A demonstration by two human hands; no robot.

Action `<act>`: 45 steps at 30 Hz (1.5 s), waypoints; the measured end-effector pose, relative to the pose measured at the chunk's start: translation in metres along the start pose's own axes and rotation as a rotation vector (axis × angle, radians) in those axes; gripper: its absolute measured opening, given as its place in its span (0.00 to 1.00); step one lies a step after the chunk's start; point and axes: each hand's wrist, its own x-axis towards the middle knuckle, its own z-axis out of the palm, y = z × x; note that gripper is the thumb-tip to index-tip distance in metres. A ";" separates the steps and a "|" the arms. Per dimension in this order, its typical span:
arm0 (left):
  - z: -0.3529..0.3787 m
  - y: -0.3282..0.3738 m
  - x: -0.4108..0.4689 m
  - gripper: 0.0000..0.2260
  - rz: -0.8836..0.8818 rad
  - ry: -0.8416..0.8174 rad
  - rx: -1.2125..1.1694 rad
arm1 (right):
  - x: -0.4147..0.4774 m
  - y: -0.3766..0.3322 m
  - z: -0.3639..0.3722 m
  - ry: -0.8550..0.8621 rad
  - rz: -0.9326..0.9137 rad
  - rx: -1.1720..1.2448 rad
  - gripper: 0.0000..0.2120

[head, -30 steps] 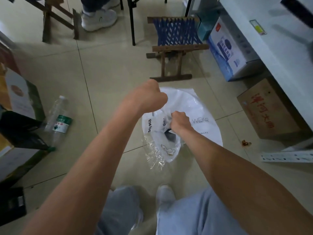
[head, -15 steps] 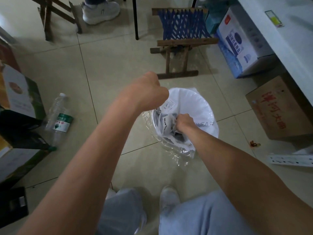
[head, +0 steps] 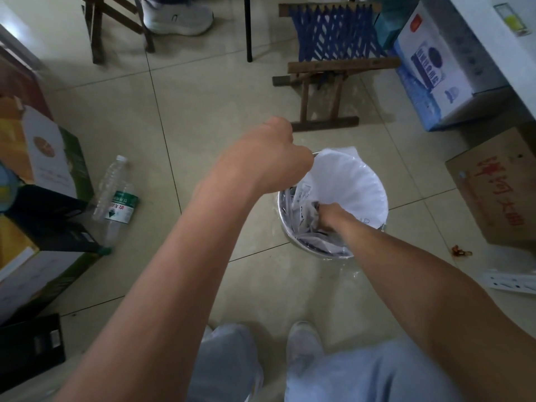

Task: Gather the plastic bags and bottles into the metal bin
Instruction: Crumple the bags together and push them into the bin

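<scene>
A round metal bin (head: 290,237) stands on the tiled floor in front of my feet. White plastic bags (head: 348,181) fill it and reach above its rim. My right hand (head: 327,217) is down inside the bin, fingers closed on the crumpled bags. My left hand (head: 278,158) is a fist at the bin's far left rim, closed on its thin metal handle. A clear plastic bottle (head: 116,195) with a green label lies on the floor to the left, apart from both hands.
Cardboard boxes (head: 43,198) crowd the left edge. A wooden folding stool (head: 330,62) with blue webbing stands behind the bin. A brown carton (head: 499,187) and a blue-white box (head: 429,71) sit at right under a white table. Another person's shoe (head: 179,15) is at the top.
The white bags have gone from hanging above the floor down into the bin. My right hand has pushed deeper inside with them. The bin's rim now shows.
</scene>
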 end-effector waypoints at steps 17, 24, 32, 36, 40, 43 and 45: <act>-0.008 0.002 0.009 0.19 0.005 -0.024 0.085 | -0.016 -0.028 -0.032 -0.276 -0.049 -0.463 0.29; -0.014 0.007 0.003 0.19 0.011 -0.054 0.059 | -0.033 -0.049 -0.065 -0.227 -0.066 -0.404 0.21; -0.025 -0.005 -0.003 0.21 0.022 -0.030 -0.001 | -0.051 -0.045 -0.051 -0.150 0.113 -0.378 0.60; -0.030 -0.013 0.000 0.22 0.022 -0.031 -0.002 | -0.060 -0.034 -0.034 -0.398 0.064 -0.213 0.48; -0.031 -0.017 0.006 0.22 -0.002 -0.018 0.023 | -0.053 -0.037 -0.011 -0.427 0.022 -0.281 0.53; -0.031 -0.018 0.009 0.22 -0.008 -0.009 0.052 | -0.020 -0.038 0.020 -0.403 0.088 -0.096 0.50; -0.031 -0.016 0.010 0.22 -0.004 0.004 0.078 | 0.007 -0.033 0.044 -0.354 0.023 -0.058 0.46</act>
